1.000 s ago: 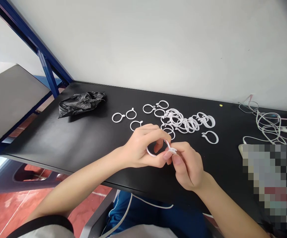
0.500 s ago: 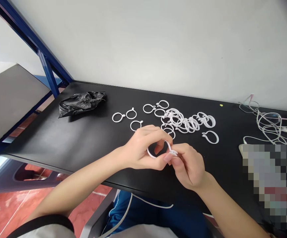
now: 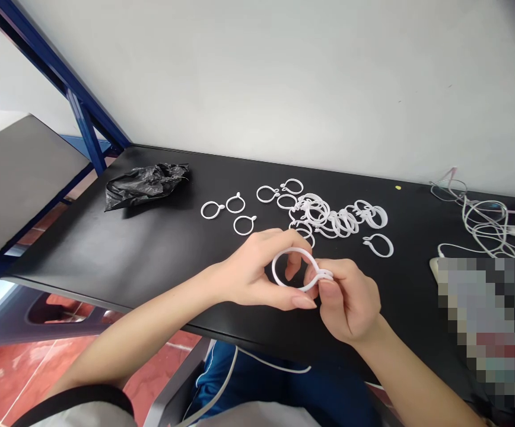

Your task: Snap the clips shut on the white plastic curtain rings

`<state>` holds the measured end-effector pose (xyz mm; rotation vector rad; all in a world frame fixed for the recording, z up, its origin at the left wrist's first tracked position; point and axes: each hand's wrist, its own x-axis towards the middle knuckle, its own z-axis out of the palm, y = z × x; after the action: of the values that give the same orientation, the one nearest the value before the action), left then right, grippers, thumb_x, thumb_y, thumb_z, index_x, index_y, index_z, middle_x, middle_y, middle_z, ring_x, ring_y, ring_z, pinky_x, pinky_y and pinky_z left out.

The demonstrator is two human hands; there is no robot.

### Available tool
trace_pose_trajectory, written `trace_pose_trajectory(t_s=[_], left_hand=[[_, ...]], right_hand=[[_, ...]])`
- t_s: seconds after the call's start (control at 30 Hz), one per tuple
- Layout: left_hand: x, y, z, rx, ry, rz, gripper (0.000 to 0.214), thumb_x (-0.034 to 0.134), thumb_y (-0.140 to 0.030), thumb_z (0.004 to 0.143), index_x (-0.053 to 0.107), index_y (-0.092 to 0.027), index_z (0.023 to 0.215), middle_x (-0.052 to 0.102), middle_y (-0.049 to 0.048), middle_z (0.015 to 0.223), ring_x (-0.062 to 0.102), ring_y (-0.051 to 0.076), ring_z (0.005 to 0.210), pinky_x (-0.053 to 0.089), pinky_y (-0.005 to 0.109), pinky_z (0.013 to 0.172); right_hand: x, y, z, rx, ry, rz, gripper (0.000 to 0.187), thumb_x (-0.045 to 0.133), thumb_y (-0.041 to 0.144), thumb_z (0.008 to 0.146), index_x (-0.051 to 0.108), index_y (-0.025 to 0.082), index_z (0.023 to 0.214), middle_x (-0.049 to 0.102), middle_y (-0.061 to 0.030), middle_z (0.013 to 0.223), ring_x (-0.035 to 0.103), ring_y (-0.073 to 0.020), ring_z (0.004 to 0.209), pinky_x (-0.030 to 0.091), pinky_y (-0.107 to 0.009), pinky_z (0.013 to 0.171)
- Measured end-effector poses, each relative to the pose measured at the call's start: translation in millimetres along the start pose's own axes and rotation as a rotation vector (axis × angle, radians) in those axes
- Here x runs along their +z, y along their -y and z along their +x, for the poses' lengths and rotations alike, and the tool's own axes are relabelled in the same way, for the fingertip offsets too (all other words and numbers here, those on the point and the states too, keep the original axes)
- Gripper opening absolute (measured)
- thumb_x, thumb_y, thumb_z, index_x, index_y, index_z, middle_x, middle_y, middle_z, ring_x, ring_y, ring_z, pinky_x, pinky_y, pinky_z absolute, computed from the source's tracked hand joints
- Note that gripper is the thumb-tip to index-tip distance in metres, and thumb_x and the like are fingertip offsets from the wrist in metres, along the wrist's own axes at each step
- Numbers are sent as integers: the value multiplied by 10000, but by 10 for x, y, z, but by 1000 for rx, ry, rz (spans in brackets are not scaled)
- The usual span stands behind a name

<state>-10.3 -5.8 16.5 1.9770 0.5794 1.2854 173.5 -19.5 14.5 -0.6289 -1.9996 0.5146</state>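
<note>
White ring (image 3: 293, 250) sits below frame centre, its looped end (image 3: 325, 274) pointing right, pinched in my right hand (image 3: 350, 301), my left hand (image 3: 255, 271) curving unclosed around it.

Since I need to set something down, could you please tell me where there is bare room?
The table is bare between the black bag and left forearm, and, more narrowly, between right hand and pixelated area. It is crowded around the ring pile and the cables.

Crumpled black plastic bag (image 3: 148, 185) lies on black desk (image 3: 106, 255); eyeglasses (image 3: 448, 191) near tangled white cable (image 3: 505, 219); red tiled floor (image 3: 150, 367) below.
</note>
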Motion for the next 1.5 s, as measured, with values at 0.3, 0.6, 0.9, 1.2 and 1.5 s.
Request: trace_pose_trajectory(t_s=[0.3,0.6,0.9,1.2,1.5], left_hand=[[62,5,-29,-31,-1,42,326,598,-486,878,492,-194,781,477,-66,569,430,79,517,408,205,535],[71,-21,-22,-59,40,27,328,590,-438,856,436,-198,692,412,-70,544,364,79,506,361,207,516],[29,-39,-10,-171,145,-30,346,568,-467,878,424,-204,705,416,-66,555,357,92,528,352,230,534],[-31,-121,24,-406,286,-122,323,599,-398,838,403,-196,681,381,-81,572,296,58,507,281,205,479],[-41,-112,24,-427,271,-143,296,616,-363,843,438,-184,688,375,-81,573,290,54,516,270,194,472]], right_hand=[[51,-40,33,-38,7,89,226,429,200,983,484,218,765,478,43,560,459,-107,472,391,-243,480],[90,-64,16,-70,96,105,362,366,284,1035,410,219,682,415,43,540,400,-107,482,332,-264,485],[79,-53,36,-111,15,106,300,425,77,905,386,222,646,366,53,522,320,-102,458,306,-275,470],[76,-60,6,-107,0,43,326,444,121,944,383,220,639,368,51,521,316,-101,480,302,-274,478],[66,-59,16,-132,18,38,321,389,114,993,460,204,693,453,28,531,385,-111,487,349,-270,492]])
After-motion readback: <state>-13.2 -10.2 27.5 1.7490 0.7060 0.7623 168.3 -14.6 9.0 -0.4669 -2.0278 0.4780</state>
